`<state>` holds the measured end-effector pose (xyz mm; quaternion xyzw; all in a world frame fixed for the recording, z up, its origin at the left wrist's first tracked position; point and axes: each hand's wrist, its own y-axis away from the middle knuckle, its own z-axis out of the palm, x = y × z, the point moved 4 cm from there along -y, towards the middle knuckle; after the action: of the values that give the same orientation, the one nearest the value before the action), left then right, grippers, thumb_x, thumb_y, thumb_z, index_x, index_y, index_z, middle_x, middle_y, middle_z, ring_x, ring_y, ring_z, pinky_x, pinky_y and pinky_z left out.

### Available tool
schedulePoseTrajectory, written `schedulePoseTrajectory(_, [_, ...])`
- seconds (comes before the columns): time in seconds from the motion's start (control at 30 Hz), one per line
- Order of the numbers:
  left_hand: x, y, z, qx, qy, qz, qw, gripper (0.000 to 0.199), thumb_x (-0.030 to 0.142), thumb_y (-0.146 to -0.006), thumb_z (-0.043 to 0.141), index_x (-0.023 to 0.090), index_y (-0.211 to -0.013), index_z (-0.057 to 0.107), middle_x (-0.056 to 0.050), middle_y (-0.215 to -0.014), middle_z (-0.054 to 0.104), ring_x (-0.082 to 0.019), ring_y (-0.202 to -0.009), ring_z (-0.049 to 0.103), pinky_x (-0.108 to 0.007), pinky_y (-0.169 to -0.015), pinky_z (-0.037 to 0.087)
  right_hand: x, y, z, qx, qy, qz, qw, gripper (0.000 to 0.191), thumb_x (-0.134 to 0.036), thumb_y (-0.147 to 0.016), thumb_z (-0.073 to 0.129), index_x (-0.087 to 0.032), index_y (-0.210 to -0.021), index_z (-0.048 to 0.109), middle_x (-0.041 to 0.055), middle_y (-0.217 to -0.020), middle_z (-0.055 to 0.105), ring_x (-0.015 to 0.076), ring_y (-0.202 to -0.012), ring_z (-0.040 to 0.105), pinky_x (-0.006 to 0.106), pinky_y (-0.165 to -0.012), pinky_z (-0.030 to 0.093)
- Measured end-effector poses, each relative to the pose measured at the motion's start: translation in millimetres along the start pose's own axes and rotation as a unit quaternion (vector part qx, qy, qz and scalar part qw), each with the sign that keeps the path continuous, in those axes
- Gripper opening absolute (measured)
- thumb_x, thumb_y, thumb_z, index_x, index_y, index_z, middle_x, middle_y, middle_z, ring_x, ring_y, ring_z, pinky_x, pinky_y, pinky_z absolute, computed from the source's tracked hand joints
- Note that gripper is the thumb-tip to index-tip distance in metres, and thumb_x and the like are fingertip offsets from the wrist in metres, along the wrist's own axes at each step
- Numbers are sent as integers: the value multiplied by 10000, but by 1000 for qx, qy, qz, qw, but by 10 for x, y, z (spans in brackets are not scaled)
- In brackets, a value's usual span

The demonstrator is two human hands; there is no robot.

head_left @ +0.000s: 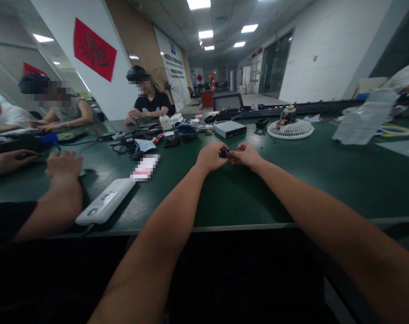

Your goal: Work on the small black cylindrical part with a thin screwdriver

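My left hand is closed round a small black cylindrical part with a pale ring at its right end. From the right, my right hand pinches at that ringed end, fingertips pressed together. Whether a separate small piece sits between the right fingertips is too small to tell. Both hands are held above the green tabletop, in front of a silver-and-black box-shaped drive.
A white fan grille with a small figure on it stands right of the drive. Left lie a white elongated device, cables and several small parts. A co-worker's hands work at far left. Clear plastic packaging is at right.
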<state>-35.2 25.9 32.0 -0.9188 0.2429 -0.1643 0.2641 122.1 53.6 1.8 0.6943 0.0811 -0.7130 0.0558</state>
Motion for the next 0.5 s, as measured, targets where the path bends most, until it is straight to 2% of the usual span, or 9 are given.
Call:
schedulePoseTrajectory(0.17, [-18,0,14,-9,-14,1,1000,285,269,-760,761,201,-1035,723,-63,-993,742,-219,-867,659,-345,-791,506,-18,54,-8,9,-37,33,999,459,15,-817,739,-252,-906,376,-75,-668,576,139,-556,688,271,-537,642])
schedulePoseTrajectory(0.27, [1,-9,8,-9,-26,27,999,256,256,-781,736,210,-1032,718,-60,-984,726,-224,-890,648,-354,-815,495,5,45,-6,14,-46,41,998,481,6,-791,766,-255,-911,380,-68,-690,567,151,-574,697,293,-558,653])
schedulePoseTrajectory(0.37, [40,-25,-12,-8,-42,57,997,237,239,-790,724,213,-1025,708,-63,-986,708,-243,-944,637,-380,-861,478,29,16,-5,13,-57,34,998,498,-43,-772,802,-263,-917,379,-53,-724,583,165,-586,701,329,-577,665])
schedulePoseTrajectory(0.5, [76,-41,-40,-3,-63,66,996,223,220,-797,715,219,-1018,689,-69,-1022,689,-262,-1007,618,-401,-906,451,36,-8,-9,4,-65,15,998,495,-49,-754,794,-269,-918,382,-51,-747,581,166,-633,708,350,-649,684])
